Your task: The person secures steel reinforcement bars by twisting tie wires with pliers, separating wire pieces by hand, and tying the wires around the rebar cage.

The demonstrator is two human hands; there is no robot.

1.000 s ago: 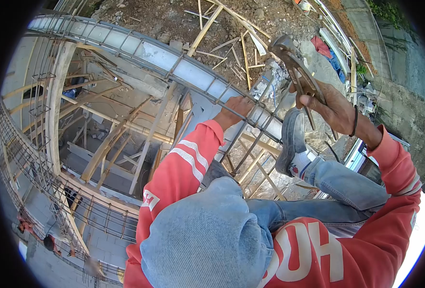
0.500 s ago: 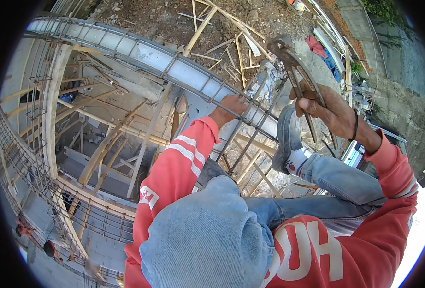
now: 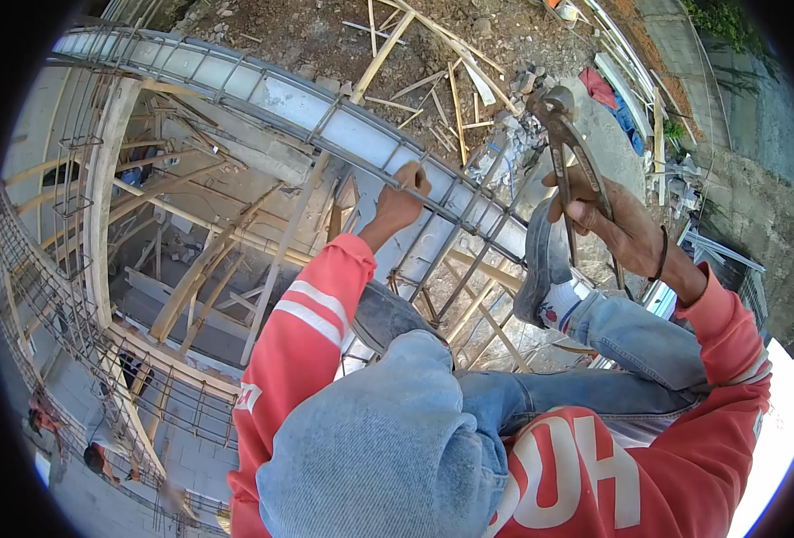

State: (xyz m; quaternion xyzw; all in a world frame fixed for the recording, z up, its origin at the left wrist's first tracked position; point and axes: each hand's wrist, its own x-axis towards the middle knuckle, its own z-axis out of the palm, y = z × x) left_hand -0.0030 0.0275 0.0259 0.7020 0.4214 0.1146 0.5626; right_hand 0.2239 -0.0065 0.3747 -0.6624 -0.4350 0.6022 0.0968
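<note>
1. My right hand (image 3: 619, 222) is gripping a pair of dark, worn metal pincers (image 3: 560, 127) with two long, slender handles; my fingers are clamping around those handles, the thumb lying across them.
2. The pincers are hanging in the air to the right of the steel, their head pointing up and away from me, their handles standing spread apart toward the ends.
3. My left hand (image 3: 404, 199) is bending at the wrist, its fingers curling together at the near long bar of a brown-grey steel rebar cage (image 3: 473, 231); I cannot tell whether they are pinching anything.
4. The cage is running diagonally in front of me over a pale, smooth grey-white strip (image 3: 289, 99), its crosspieces spanning the long bars.
5. A black band (image 3: 662, 242) is circling my right wrist, and I am wearing a red sweatshirt (image 3: 315, 300) with white stripes on the sleeve and large white letters.
6. My faded blue denim jeans (image 3: 375, 439) are filling the lower middle, and one dark grey shoe (image 3: 540, 260) is showing below the pincers.
7. Farther out, light brown wooden planks (image 3: 384, 58) are lying over brown, stony ground (image 3: 316, 36); beyond the pincers, a red-and-blue cloth (image 3: 601, 88) is lying crumpled.
</note>
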